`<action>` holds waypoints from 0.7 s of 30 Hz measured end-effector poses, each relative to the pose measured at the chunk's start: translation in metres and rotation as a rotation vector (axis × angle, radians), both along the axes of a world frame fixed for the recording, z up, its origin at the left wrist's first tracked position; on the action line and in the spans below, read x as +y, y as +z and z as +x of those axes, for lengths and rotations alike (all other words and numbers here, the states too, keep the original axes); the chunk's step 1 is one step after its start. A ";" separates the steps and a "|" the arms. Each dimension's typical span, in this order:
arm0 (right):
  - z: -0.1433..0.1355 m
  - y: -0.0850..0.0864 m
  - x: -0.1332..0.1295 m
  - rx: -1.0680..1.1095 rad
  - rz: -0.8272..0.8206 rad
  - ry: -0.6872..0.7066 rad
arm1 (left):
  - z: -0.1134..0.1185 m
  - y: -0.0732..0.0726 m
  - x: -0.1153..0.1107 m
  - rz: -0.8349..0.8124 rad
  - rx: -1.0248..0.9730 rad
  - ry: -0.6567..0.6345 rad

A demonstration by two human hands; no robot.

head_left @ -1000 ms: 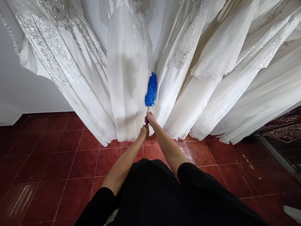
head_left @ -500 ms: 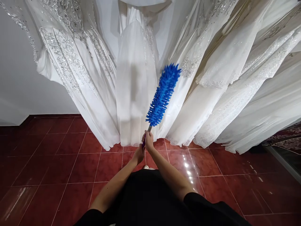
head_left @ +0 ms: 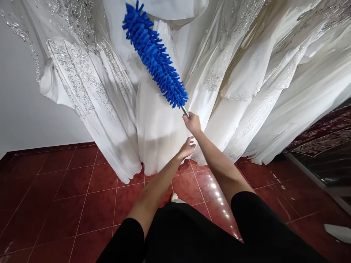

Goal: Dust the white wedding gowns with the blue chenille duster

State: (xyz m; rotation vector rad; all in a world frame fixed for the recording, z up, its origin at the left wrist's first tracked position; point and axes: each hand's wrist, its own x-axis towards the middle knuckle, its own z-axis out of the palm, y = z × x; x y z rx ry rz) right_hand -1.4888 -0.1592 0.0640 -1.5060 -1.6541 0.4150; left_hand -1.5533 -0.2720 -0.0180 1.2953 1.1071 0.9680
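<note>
A blue microfibre duster (head_left: 156,58) tilts up and to the left in front of the hanging white gowns. My right hand (head_left: 192,123) is closed around its handle, just below the short metal shaft. Lower down, my left hand (head_left: 188,148) is off the duster, its fingers loosely bent and apart with nothing in them. Behind both hands hangs a plain white gown (head_left: 156,128), its hem close to the floor. I cannot tell whether the duster's head touches the fabric.
To the left hangs a gown with silver beading (head_left: 72,73). More sequinned gowns (head_left: 241,84) fan out to the right. Red tiles (head_left: 101,204) cover the floor up to the grey wall (head_left: 63,120). A dark red patterned cloth (head_left: 323,131) lies at the right edge.
The duster has swung from leaning right to leaning left, and it is higher. My left hand has let go of the handle; my right hand has moved up and right with it.
</note>
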 end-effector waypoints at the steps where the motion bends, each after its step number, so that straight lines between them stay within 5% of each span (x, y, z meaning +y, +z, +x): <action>1: 0.011 0.005 0.008 -0.064 0.001 -0.031 | 0.002 -0.001 -0.002 -0.039 -0.013 -0.038; 4: 0.038 0.013 0.022 -0.222 -0.034 -0.117 | -0.001 -0.012 -0.012 -0.199 -0.049 -0.023; 9: 0.061 0.003 0.017 -0.511 -0.136 -0.094 | -0.021 -0.022 -0.010 -0.327 -0.254 0.312; 16: 0.044 -0.019 -0.019 -0.786 -0.288 0.204 | -0.021 0.001 0.029 -0.169 -0.500 0.472; 21: 0.052 -0.004 -0.038 -0.834 -0.202 0.389 | 0.005 0.010 0.048 -0.130 -0.742 0.537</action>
